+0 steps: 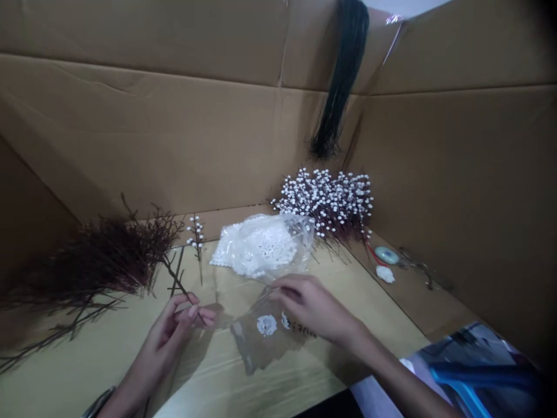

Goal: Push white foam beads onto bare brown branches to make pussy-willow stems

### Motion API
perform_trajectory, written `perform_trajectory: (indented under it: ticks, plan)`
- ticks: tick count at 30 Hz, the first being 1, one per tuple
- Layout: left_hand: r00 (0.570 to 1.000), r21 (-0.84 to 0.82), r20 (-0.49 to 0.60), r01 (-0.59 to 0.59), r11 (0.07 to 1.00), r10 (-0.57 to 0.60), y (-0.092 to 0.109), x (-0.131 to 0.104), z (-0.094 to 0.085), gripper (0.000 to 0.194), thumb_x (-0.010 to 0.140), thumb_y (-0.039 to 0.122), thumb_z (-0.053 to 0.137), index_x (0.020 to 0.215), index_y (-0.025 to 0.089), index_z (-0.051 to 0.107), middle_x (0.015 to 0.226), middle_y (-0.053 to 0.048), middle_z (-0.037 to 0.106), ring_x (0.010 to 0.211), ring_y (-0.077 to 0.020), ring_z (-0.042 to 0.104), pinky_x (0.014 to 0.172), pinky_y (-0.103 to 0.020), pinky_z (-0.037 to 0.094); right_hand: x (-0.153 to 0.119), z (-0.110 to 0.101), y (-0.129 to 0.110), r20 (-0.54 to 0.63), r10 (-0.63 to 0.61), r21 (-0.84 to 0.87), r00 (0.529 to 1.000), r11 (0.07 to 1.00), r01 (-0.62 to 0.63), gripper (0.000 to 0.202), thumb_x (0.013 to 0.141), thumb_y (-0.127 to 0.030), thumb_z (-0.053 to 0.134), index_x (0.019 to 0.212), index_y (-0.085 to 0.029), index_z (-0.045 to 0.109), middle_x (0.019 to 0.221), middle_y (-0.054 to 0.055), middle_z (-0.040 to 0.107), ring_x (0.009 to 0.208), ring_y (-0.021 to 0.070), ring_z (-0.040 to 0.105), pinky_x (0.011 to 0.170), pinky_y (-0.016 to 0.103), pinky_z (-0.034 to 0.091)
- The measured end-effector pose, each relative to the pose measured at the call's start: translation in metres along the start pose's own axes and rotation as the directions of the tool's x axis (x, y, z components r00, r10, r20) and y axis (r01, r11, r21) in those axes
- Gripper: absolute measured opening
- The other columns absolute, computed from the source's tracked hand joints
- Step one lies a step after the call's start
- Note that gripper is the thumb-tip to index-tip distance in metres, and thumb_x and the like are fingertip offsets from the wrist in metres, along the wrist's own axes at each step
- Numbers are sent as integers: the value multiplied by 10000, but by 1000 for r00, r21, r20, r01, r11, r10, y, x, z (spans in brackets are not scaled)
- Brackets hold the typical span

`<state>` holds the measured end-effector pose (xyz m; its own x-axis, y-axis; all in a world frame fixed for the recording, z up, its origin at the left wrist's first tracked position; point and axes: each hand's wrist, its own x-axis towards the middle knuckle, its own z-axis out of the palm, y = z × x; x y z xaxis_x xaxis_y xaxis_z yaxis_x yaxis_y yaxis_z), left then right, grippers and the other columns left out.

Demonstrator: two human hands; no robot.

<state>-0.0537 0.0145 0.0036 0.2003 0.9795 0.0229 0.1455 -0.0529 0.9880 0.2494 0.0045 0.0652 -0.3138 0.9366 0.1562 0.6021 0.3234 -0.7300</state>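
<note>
A dark brown twig (178,281) slants up and to the left from between the fingers of my left hand (180,328), which is closed on it. My right hand (308,307) has its fingers pressed together over the upper part of a brown sheet (248,342) with white patches; what it pinches, if anything, is too small to tell. Just beyond it lies a clear plastic bag (270,244) filled with small white beads. One twig with white berries (196,235) stands out to the left of the bag.
Bare brown twigs (104,255) are heaped at the left. Many white-berried stems (326,200) lie at the back right, under a hanging dark green bundle (343,75). A round greenish item (386,254) and a white lump (385,274) lie right. Cardboard walls (152,128) surround the table.
</note>
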Motion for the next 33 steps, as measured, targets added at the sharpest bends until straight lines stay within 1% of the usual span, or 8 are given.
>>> perform_trajectory:
  ticks: [4,7,11,19,24,26,29,33]
  plan:
    - [964,15,261,45,999,-47,4,-15,28,195,1040,450,415,1108,272,459,1049,-43,763,984,-209,703,936,-325,503,-48,-11,54,-180,259,-109,949,953,-281,375,896,-432,645,1219,-242,679,1131,87,689,1028,266,656,901,383,513]
    - [930,111,361,24,994,-63,8,-19,42,183,1063,422,351,1115,280,453,1092,-38,733,1070,-202,663,981,-337,469,-64,4,70,-188,296,-129,936,938,-323,510,858,-406,690,1334,-250,595,1234,101,622,1172,287,598,1037,429,468]
    - [900,326,430,-79,942,-73,15,-19,49,217,1074,383,308,1103,280,496,1080,-25,685,1073,-198,633,985,-351,438,-64,20,72,-222,271,-113,937,947,-301,550,781,-307,764,1302,-252,596,1220,88,613,1170,291,592,1049,444,463]
    - [901,427,429,-137,894,-67,28,-21,54,262,1077,359,281,1045,275,526,1030,-9,665,983,-194,647,911,-334,463,-68,18,73,-238,327,365,915,903,-228,238,839,-403,712,897,-192,617,843,30,682,776,208,664,673,301,537]
    - [905,403,426,-167,900,-23,24,-22,52,277,1081,337,257,1046,273,524,1030,-7,671,987,-184,653,911,-327,468,-76,4,68,-442,281,368,851,923,-114,247,875,-415,671,775,-196,618,615,-8,617,528,146,561,497,251,466]
    - [908,398,420,-173,901,-11,22,-23,52,253,1081,332,269,1060,272,514,1028,-6,680,985,-181,660,908,-324,473,-76,0,65,-411,259,326,874,937,-124,311,882,-414,662,678,-200,564,536,-31,539,456,122,489,437,234,405]
    - [908,405,420,-193,894,5,21,-24,52,220,1079,324,289,1078,270,502,1024,-6,695,966,-180,675,890,-321,482,-73,3,59,-310,247,254,918,952,-171,282,875,-420,669,733,-183,618,616,-6,597,499,126,516,456,231,411]
    - [904,431,425,-245,868,44,18,-25,53,233,1077,304,284,1071,264,513,1014,-8,696,930,-182,688,853,-320,491,-69,24,57,-286,292,283,913,936,-211,278,893,-433,636,840,-161,664,731,36,671,617,164,593,552,250,482]
